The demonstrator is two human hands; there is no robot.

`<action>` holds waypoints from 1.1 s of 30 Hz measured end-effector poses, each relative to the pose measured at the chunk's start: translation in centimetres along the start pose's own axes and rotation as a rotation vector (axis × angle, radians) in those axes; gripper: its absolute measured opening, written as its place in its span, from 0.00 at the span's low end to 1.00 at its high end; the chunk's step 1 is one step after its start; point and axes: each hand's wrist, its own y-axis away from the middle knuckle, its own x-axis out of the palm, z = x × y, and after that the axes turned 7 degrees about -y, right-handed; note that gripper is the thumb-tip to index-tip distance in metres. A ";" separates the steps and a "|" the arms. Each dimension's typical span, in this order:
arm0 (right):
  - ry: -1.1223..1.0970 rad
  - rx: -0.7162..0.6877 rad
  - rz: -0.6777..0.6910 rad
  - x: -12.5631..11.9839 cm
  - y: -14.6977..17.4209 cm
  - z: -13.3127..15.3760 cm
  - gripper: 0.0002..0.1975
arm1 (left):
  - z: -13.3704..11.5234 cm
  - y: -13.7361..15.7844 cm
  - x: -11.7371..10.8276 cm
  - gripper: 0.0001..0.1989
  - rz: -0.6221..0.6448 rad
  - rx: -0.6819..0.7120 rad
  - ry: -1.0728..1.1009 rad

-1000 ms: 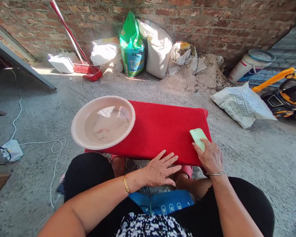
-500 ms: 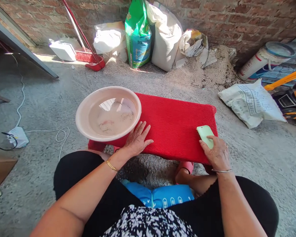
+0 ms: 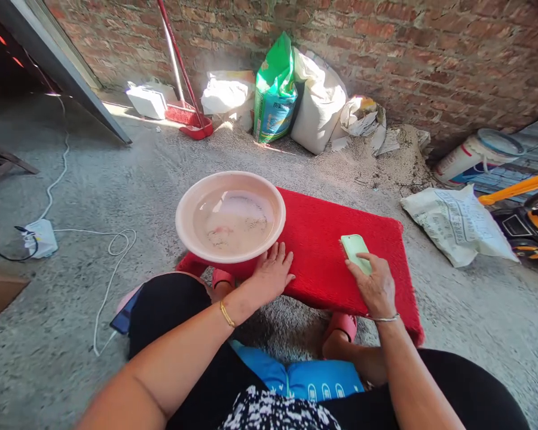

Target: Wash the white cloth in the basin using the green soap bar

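A red plush cloth [image 3: 325, 239] covers a low bench or stool in front of me. My left hand [image 3: 274, 272] lies flat on its front part, fingers spread, just beside the rim of a pale pink basin [image 3: 185, 230]. Cloudy water fills much of the basin, with something reddish and dark specks in it. My right hand [image 3: 377, 283] grips a pale green scrubbing brush [image 3: 355, 246] by its back, thumb and fingers on either side. The brush rests bristles down on the right half of the cloth; most of its bristles are hidden.
A phone [image 3: 124, 316] lies by my left thigh, near a white cable and power strip [image 3: 41, 239]. Sacks [image 3: 275, 101], a broom with a red dustpan [image 3: 197, 128] and a bucket [image 3: 477, 155] stand along the brick wall. A white sack [image 3: 459, 224] lies at right.
My right hand has moved the brush leftward over the cloth, away from its right edge. My left hand stays pressed on the cloth by the basin. The camera view has shifted.
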 end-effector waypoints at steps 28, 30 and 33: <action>0.263 0.103 0.326 8.0 -2.8 12.1 0.21 | 0.2 -0.3 -2.3 0.51 0.059 0.076 0.002; 0.313 0.110 0.339 6.8 -2.9 10.5 0.22 | 0.1 -0.2 -2.2 0.50 0.058 0.070 0.014; 0.423 0.251 0.270 3.3 -2.8 6.9 0.23 | -0.2 -0.5 -2.1 0.48 0.074 0.058 0.046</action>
